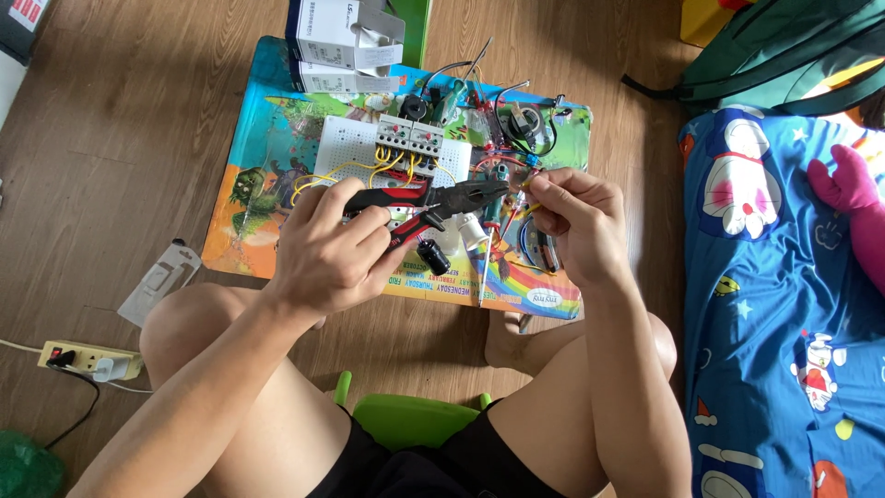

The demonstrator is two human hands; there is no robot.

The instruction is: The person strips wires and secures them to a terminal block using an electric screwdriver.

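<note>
My left hand [334,249] grips the red-and-black handles of a pair of pliers [433,203], whose dark jaws point right toward my right hand. My right hand [576,217] pinches a thin wire [516,205] between its fingertips, right at the tip of the pliers. Both hands hover over a colourful cartoon mat [267,175] on the wooden floor. On the mat lies a white breadboard [350,143] with yellow wires and small grey switch modules [407,136]. A black cylindrical capacitor [433,256] lies just under the pliers.
Two white cardboard boxes [336,41] stand at the mat's far edge. Loose wires and small parts [516,120] crowd the mat's far right. A power strip [88,358] and a plastic blister pack [161,281] lie at left. A blue cartoon blanket [784,304] covers the right. My bare knees frame a green stool [410,420].
</note>
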